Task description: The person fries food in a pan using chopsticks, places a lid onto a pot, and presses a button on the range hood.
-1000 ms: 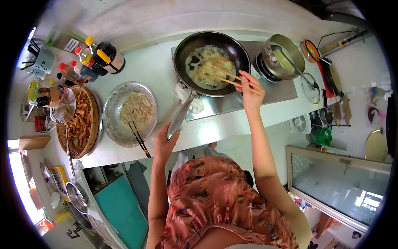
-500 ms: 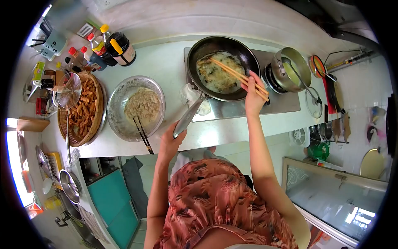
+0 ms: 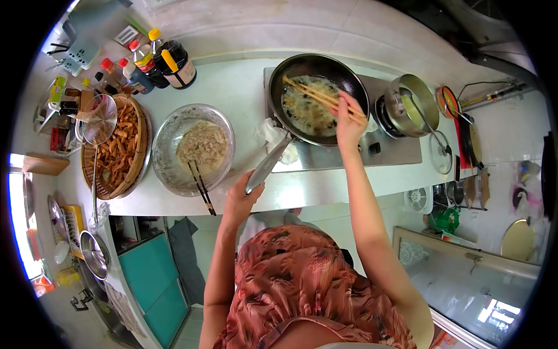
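Observation:
My left hand [image 3: 243, 195] is wrapped round the grey handle of a dark frying pan [image 3: 349, 75] on the stove. Bubbling oil with small pieces [image 3: 308, 110] fills the pan's bottom. My right hand [image 3: 350, 125] grips long wooden cooking chopsticks [image 3: 317, 95], whose tips reach the pan's far left inner wall. Left of the pan stands a steel bowl [image 3: 165, 171] of pale battered pieces [image 3: 203, 145]. A dark pair of chopsticks [image 3: 201, 189] rests in that bowl, its ends sticking out over the counter's front edge.
A wicker basket [image 3: 141, 157] of browned fried pieces sits at the left, with a mesh strainer [image 3: 100, 119] over it. Sauce bottles [image 3: 174, 67] line the wall. Right of the pan stands a metal pot [image 3: 427, 96] with a ladle; a glass lid [image 3: 440, 152] lies nearby.
My right hand has shifted slightly left and down over the pan. The chopstick tips have moved from the middle of the oil to the pan's left side. My left hand stays on the handle.

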`<move>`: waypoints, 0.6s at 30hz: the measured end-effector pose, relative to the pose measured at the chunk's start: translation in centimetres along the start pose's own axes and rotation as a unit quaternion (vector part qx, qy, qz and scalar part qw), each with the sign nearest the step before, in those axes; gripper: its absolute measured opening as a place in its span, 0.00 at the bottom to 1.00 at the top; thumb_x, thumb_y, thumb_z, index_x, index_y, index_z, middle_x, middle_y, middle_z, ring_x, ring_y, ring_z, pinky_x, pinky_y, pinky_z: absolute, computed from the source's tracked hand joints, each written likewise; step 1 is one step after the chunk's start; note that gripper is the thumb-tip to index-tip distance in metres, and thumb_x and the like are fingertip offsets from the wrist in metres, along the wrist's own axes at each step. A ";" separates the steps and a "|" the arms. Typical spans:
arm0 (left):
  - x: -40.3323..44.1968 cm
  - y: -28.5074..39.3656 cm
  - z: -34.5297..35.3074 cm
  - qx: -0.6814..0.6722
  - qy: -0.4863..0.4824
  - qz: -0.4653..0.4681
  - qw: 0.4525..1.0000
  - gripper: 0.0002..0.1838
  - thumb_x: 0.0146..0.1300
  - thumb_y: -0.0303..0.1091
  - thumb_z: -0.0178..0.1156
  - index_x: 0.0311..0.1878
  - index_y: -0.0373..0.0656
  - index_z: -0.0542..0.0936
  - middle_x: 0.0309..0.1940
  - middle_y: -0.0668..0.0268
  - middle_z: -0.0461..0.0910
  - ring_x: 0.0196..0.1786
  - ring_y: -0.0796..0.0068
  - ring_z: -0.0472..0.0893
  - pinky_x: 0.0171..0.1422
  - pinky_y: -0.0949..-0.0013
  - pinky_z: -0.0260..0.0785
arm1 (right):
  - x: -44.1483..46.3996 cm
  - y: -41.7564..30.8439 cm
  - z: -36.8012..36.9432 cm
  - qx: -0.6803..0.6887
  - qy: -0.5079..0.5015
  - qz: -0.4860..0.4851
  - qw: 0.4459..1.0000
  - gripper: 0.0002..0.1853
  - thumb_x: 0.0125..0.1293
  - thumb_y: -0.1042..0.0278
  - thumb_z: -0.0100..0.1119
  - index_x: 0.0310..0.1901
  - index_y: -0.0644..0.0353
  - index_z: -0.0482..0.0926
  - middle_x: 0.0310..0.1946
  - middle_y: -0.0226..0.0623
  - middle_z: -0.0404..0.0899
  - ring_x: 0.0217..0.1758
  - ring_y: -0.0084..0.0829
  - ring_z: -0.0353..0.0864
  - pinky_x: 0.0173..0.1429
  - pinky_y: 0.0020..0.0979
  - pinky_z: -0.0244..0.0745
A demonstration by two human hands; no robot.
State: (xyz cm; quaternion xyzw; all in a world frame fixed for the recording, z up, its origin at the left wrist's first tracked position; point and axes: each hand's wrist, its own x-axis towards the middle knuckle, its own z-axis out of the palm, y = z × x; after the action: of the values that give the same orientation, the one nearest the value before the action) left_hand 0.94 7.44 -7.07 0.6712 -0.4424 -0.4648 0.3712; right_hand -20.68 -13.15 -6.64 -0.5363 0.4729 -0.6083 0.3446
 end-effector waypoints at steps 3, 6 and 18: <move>-0.3 0.9 -0.2 -0.005 -0.011 -0.026 1.000 0.24 0.61 0.36 0.61 0.59 0.37 0.72 0.29 0.66 0.76 0.28 0.80 0.72 0.33 0.73 0.66 | 0.2 -0.4 -1.3 0.054 0.072 0.051 0.995 0.12 0.69 0.71 0.53 0.49 0.69 0.78 0.40 0.42 0.80 0.36 0.28 0.83 0.39 0.26 0.84; 0.0 0.3 0.0 -0.010 -0.013 -0.026 1.000 0.25 0.62 0.36 0.61 0.60 0.36 0.72 0.29 0.66 0.76 0.28 0.80 0.72 0.33 0.73 0.66 | 0.4 -0.2 -3.8 0.091 0.121 0.089 0.984 0.13 0.69 0.71 0.53 0.50 0.68 0.77 0.43 0.42 0.79 0.35 0.29 0.83 0.38 0.25 0.84; 0.1 0.6 0.0 -0.012 -0.025 -0.035 0.999 0.24 0.62 0.36 0.60 0.59 0.35 0.72 0.27 0.68 0.74 0.26 0.81 0.70 0.32 0.74 0.65 | -1.3 -2.2 -10.4 -0.061 0.122 0.026 0.990 0.13 0.68 0.71 0.54 0.50 0.67 0.79 0.43 0.40 0.81 0.37 0.25 0.83 0.37 0.23 0.82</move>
State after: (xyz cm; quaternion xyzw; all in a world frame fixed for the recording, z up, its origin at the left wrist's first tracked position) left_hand 0.85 7.17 -6.54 0.6699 -0.4223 -0.4995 0.3512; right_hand -30.36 -9.08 -4.75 -0.4656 0.5610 -0.6304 0.2667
